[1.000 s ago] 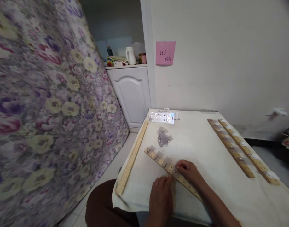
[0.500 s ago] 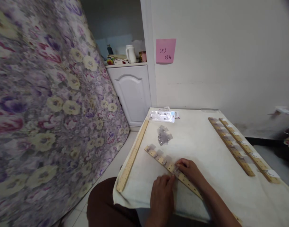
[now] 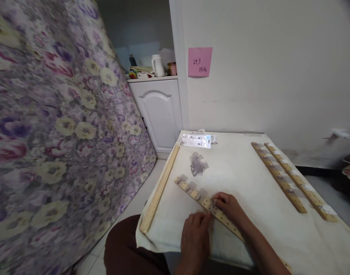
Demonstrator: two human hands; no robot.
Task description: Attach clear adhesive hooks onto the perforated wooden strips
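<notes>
A narrow wooden strip (image 3: 225,221) with a row of holes lies slantwise in front of me. Several small metal pieces with clear plastic tabs (image 3: 199,196) sit along its far left part. My left hand (image 3: 195,236) is closed, its thumb and index fingertip pressed at the strip's near edge. Across the strip, my right hand (image 3: 228,204) pinches another small metal piece (image 3: 212,206) against the wood; the fingers partly hide it. Beyond the strip is a loose pile of similar clear and metal pieces (image 3: 198,164).
Another perforated wooden strip (image 3: 160,189) runs along the table's left edge. At the right lie two strips (image 3: 278,176) carrying similar pieces. Clear blister packs (image 3: 195,141) rest at the back of the cloth-covered table (image 3: 232,164). A floral curtain (image 3: 63,133) hangs at the left.
The view has shifted very slightly. Both hands stay at the same spot on the strip, with no clear movement of the pieces.
</notes>
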